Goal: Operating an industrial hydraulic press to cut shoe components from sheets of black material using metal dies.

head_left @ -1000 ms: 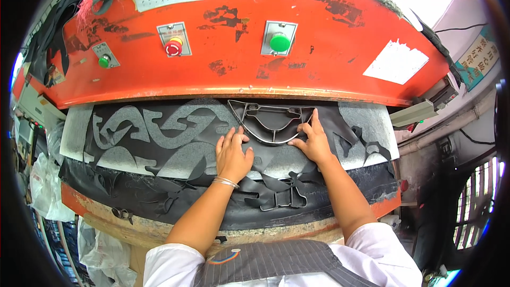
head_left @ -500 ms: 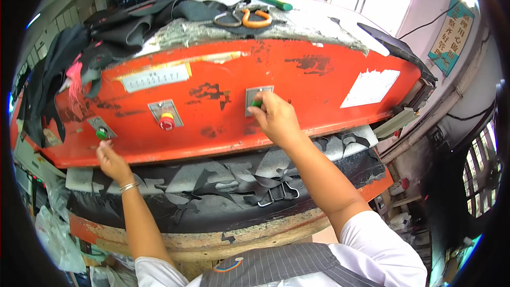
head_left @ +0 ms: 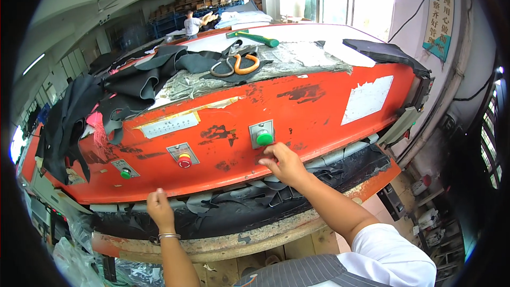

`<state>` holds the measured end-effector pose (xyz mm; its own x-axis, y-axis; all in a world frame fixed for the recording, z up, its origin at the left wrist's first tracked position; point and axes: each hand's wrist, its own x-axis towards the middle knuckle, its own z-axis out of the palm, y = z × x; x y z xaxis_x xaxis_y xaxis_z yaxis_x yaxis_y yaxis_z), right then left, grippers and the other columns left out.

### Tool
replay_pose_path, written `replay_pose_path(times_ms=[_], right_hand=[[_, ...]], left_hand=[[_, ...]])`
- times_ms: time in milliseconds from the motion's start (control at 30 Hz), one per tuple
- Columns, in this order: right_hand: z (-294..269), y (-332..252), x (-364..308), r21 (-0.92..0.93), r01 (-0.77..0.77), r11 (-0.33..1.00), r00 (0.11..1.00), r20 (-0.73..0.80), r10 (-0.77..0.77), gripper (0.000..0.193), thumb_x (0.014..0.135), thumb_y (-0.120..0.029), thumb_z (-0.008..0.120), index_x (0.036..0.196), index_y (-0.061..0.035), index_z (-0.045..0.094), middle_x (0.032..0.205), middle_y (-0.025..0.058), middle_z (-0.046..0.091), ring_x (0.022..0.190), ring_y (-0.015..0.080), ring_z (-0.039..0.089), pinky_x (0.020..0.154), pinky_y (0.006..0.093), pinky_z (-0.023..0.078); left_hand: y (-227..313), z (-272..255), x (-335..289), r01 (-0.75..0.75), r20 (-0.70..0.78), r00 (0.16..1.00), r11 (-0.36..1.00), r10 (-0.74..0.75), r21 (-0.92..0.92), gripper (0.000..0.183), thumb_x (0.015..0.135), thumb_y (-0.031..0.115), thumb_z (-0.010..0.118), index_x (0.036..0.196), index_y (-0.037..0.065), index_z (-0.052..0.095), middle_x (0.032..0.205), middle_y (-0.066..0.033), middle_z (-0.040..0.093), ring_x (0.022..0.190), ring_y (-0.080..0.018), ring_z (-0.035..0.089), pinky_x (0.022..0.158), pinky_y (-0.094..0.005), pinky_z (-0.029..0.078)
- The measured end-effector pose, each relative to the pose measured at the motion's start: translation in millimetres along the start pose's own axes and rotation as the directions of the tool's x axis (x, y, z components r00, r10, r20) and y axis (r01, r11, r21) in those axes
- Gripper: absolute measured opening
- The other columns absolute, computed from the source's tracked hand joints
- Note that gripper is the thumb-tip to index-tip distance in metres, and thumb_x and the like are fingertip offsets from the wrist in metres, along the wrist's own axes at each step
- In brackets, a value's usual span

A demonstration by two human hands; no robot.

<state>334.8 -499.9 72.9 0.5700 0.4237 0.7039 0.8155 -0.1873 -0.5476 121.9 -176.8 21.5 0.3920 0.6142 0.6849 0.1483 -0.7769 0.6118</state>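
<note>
My right hand (head_left: 285,163) hovers just below and right of a large green push button (head_left: 264,138) on the red press beam (head_left: 319,119). It holds nothing, its fingers loosely curled with a gap at the thumb. My left hand (head_left: 160,211) is at the beam's lower edge, fingers drawn together and nothing visible in them. Up and left of it is a smaller green button (head_left: 125,174); a red stop button (head_left: 184,161) sits between the two. Under the beam lie black scraps (head_left: 228,200) and a metal-edged cutting die (head_left: 279,197), partly hidden by the beam.
On top of the beam rest orange-handled scissors (head_left: 246,65), a green-handled tool (head_left: 255,38), draped black material (head_left: 143,82) and stacked black sheets (head_left: 387,55). Clear plastic bags (head_left: 71,263) hang at the lower left. Another person (head_left: 192,24) stands far behind the machine.
Both hands have come off the green buttons and dropped lower. The gap between the red beam and the bed has narrowed, covering more of the scraps and die. My view has tilted up.
</note>
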Motion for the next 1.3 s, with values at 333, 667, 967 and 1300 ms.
replay_pose_path(times_ms=[333, 667, 967, 1300], right_hand=[[-30, -13, 4, 0.104, -0.045, 0.994, 0.988, 0.149, 0.029, 0.019, 0.089, -0.019, 0.061, 0.087, -0.0020, 0.055, 0.083, 0.0193, 0.058, 0.080, 0.0387, 0.059, 0.069, 0.0447, 0.047], [-108, 13, -199, -0.206, 0.097, 0.974, 0.620, 0.778, 0.103, 0.056, 0.075, -0.047, 0.071, 0.111, -0.0053, 0.062, 0.108, 0.0137, 0.060, 0.106, 0.0323, 0.054, 0.091, 0.0415, 0.045], [-96, 19, -206, -0.422, 0.112, 0.900, 0.749, 0.630, 0.202, 0.042, 0.062, -0.030, 0.081, 0.092, -0.0062, 0.063, 0.097, 0.0092, 0.057, 0.101, 0.0268, 0.055, 0.086, 0.0383, 0.048], [-88, 64, -78, -0.027, 0.028, 0.999, 0.222, 0.975, 0.020, 0.028, 0.078, -0.029, 0.065, 0.089, -0.0026, 0.066, 0.088, 0.0178, 0.066, 0.086, 0.0371, 0.064, 0.076, 0.0459, 0.050]], left_hand=[[26, -43, 75, -0.065, 0.113, 0.992, 0.997, 0.061, 0.033, 0.039, 0.099, 0.026, 0.047, 0.069, 0.002, 0.049, 0.062, -0.0100, 0.047, 0.058, -0.0217, 0.046, 0.058, -0.0380, 0.038], [162, 24, -207, -0.049, 0.801, 0.598, 0.999, 0.015, 0.018, 0.027, 0.086, 0.031, 0.059, 0.083, 0.007, 0.071, 0.088, -0.0136, 0.068, 0.086, -0.0336, 0.062, 0.078, -0.0427, 0.050], [173, 50, -225, -0.171, 0.662, 0.748, 0.974, 0.032, 0.146, 0.022, 0.080, 0.025, 0.060, 0.073, 0.007, 0.069, 0.080, -0.0124, 0.064, 0.080, -0.0345, 0.058, 0.072, -0.0455, 0.048], [166, 83, -156, 0.042, 0.899, 0.402, 0.984, -0.174, 0.171, 0.028, 0.077, 0.032, 0.067, 0.067, 0.006, 0.070, 0.072, -0.0145, 0.064, 0.072, -0.0336, 0.062, 0.066, -0.0415, 0.049]])
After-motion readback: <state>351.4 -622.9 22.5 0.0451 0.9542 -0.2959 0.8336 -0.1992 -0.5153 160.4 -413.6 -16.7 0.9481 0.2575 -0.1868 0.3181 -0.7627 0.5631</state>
